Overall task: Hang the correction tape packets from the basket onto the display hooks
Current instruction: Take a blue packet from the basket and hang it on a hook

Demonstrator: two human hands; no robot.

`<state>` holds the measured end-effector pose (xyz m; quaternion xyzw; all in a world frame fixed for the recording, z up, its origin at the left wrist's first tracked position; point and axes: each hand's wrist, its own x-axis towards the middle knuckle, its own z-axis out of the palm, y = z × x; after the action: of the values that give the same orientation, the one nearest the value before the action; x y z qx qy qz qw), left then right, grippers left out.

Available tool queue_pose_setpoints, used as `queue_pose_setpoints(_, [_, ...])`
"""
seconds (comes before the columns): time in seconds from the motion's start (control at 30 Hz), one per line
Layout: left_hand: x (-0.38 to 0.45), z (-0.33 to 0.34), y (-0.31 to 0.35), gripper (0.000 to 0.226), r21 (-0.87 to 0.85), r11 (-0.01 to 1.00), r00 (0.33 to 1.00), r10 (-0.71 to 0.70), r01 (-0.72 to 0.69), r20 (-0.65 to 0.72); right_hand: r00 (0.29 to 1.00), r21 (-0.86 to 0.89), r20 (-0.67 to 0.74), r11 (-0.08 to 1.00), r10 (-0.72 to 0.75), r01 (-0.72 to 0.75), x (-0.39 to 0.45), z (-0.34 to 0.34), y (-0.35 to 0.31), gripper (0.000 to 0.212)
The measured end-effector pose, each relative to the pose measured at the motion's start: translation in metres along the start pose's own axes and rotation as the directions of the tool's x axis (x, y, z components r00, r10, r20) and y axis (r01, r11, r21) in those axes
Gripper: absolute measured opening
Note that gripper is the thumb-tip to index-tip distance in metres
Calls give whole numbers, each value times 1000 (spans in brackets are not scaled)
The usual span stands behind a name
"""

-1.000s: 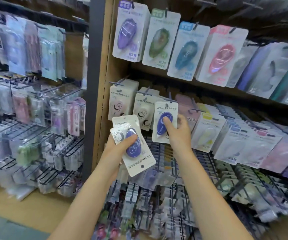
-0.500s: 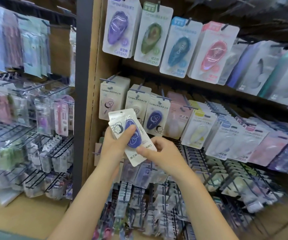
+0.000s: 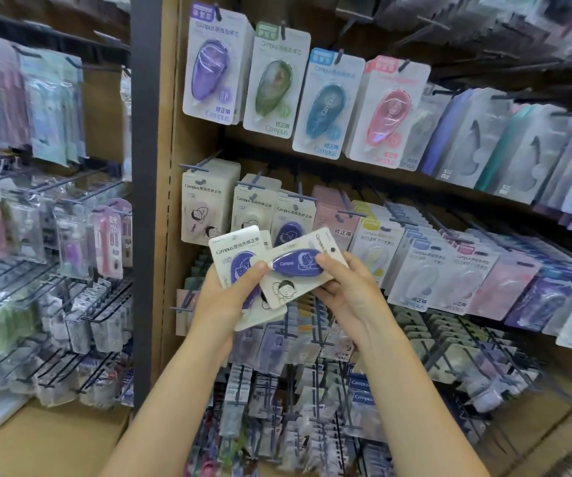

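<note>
My left hand grips a small stack of white correction tape packets with purple dispensers, thumb laid across the front. My right hand pinches one purple packet, turned sideways with its hang hole to the right, overlapping the stack. Both hands are in front of the middle row of display hooks, where a matching purple packet hangs just above them. The basket is out of view.
A top row of large Campus packets in purple, green, blue and pink hangs above. Further packets fill hooks to the right. Wire racks of stationery stand at left beyond a dark post. Low hooks jut out beneath my arms.
My right hand let go of the packet hung on the middle hook, came back to the stack, and now has pulled one packet off it and turned it sideways.
</note>
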<state>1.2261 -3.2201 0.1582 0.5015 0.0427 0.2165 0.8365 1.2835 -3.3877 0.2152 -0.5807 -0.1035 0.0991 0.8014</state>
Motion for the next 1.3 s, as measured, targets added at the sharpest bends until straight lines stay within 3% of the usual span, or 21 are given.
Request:
queue_pose_setpoints(0.07, [-2, -1, -1, 63, 14, 1000, 1000, -10, 10, -5, 999, 110, -34, 993, -27, 31, 4, 4, 0, 39])
queue_pose_setpoints(0.13, [-2, -7, -2, 62, 28, 1000, 999, -6, 7, -41, 997, 106, -58, 992, -59, 64, 9, 7, 0, 37])
queue_pose_setpoints(0.3, [2, -27, 2, 35, 104, 995, 997, 4, 4, -77, 970, -203, -102, 959, -223, 199, 21, 17, 5, 34])
queue_pose_setpoints(0.53, [9, -29, 7, 15, 42, 997, 995, -67, 71, -74, 932, -315, -134, 906, -337, 282, 41, 33, 14, 30])
queue_pose_setpoints(0.83, [13, -33, 14, 24, 6, 997, 996, -79, 79, -52, 861, -381, -109, 821, -496, 425, 35, 41, 19, 33])
queue_pose_setpoints(1.07, [12, -35, 16, 30, 53, 997, 998, -47, 49, -41, 863, -458, -185, 818, -470, 347, 60, 46, 15, 33])
queue_pose_setpoints(1.17, [11, -35, 17, 38, 60, 998, 999, -18, 20, -36, 822, -579, -187, 737, -537, 350, 57, 49, 16, 44])
queue_pose_setpoints(1.23, [10, -36, 19, 49, 56, 998, 999, 1, 1, -45, 775, -650, -144, 649, -615, 395, 44, 50, 21, 39])
queue_pose_setpoints(1.3, [8, -39, 20, 57, 81, 997, 999, 25, -21, -48, 816, -614, -94, 678, -571, 404, 25, 48, 31, 21])
